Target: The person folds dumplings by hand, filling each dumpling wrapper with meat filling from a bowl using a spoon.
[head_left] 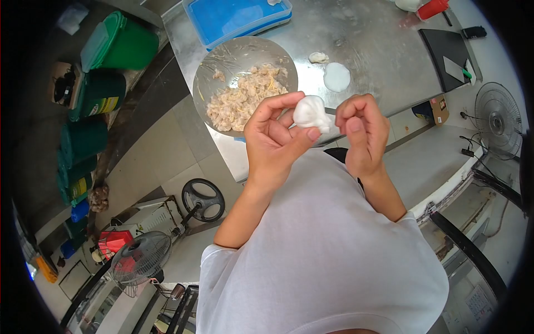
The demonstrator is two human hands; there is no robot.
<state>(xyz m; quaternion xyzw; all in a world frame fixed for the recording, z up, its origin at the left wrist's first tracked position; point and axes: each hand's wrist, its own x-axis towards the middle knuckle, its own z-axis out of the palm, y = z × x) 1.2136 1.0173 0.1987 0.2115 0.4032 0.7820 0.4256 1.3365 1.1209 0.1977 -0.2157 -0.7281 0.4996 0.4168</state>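
Observation:
My left hand (275,139) pinches a white pleated dumpling (310,113) between thumb and fingers, just in front of my chest. Close by on its right is my right hand (364,133), fingers curled in and thumb bent beside them, apart from the dumpling. I see nothing in its fingers. Beyond my left hand lies a wide metal bowl (203,72) with pale minced filling (245,97) spread over its near part. On the steel table past the dumpling sit a round white wrapper stack (336,77) and a small whitish lump (319,57).
A blue plastic tray (239,22) stands behind the bowl on the steel table (384,67). At the table's far right are a black flat board (445,58) and a red bottle (432,8). Green bins (125,42) line the left; fans (498,119) stand on both sides.

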